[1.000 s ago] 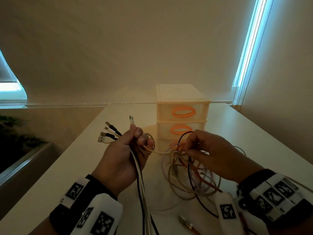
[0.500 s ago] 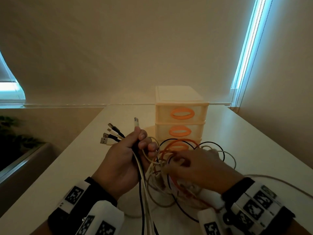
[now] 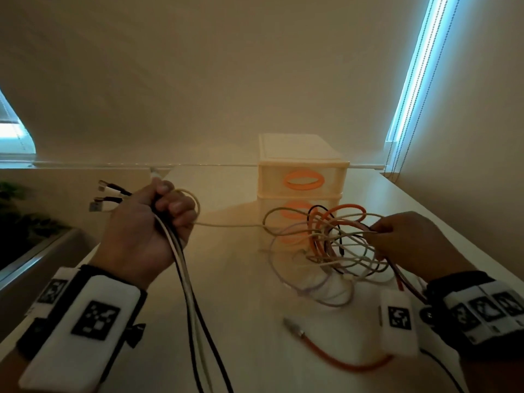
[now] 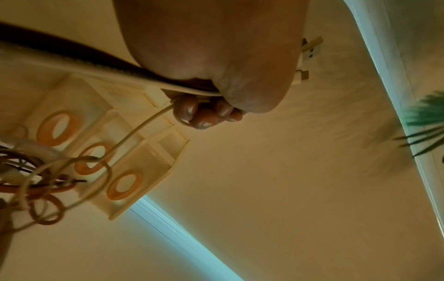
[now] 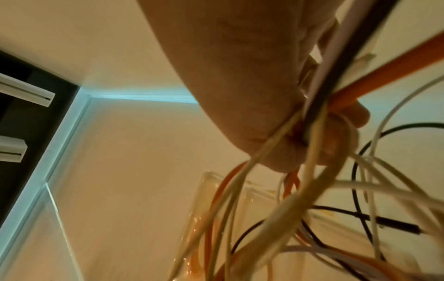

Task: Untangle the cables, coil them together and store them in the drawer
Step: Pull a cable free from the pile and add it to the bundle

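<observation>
Between the two hands, a single cream cable (image 3: 226, 224) is seen stretched nearly level in the head view, running from the left hand (image 3: 141, 236) to the tangle of cables (image 3: 329, 242) gripped by the right hand (image 3: 411, 242). The left hand is raised in a fist, closed round a bundle of straightened cables (image 3: 184, 279). Their plugs (image 3: 106, 195) are fanned out beyond the knuckles to the left, and the black and white leads hang down toward the wearer.

The left wrist view adds what the head view hides: the curled fingertips (image 4: 204, 116) are pressed into the palm over the cream cable, and two USB plugs (image 4: 310, 51) protrude past the far side of the fist. All three orange-handled fronts of the drawer unit (image 4: 134, 161) are visible there, all closed, whereas the head view has the lowest one screened by the tangle.

The right wrist view shows the thumb and fingers pinched on orange, black and cream strands (image 5: 317, 117), with loops spilling below the hand; much of this is blurred.

The drawer unit (image 3: 302, 165) stands beyond the hands, nearer the right one. An orange cable end (image 3: 326, 353) lies on the table (image 3: 241, 293) just inside the right wrist.
</observation>
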